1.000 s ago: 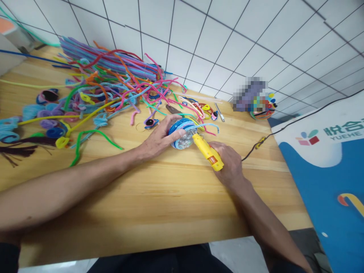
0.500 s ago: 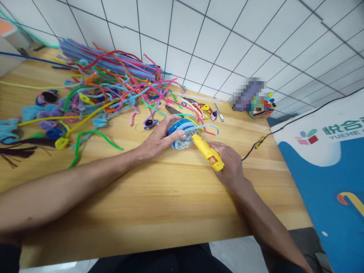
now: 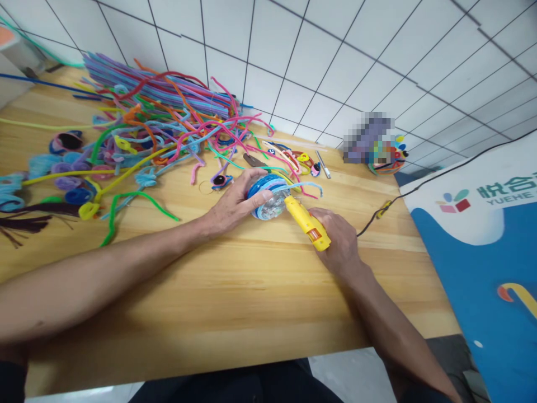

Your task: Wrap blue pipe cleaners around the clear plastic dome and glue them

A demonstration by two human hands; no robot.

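A tangled heap of pipe cleaners [image 3: 168,134] is covering the far left of the bench [image 3: 235,313], a green stem [image 3: 140,194] lying nearer; a dark tool [image 3: 254,160] is lying mid-bench, a black cord [image 3: 366,226] trailing right. Just nearer, the left hand [image 3: 232,206] is curling around a clear container [image 3: 273,209] ringed by blue strands [image 3: 265,183], a light-blue end [image 3: 308,184] jutting right. The right hand [image 3: 339,238] is clasping a yellow glue gun [image 3: 307,221], nozzle toward the container.

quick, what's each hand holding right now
Left hand: closed around a clear piece wrapped in blue.
Right hand: closed on a yellow glue gun.
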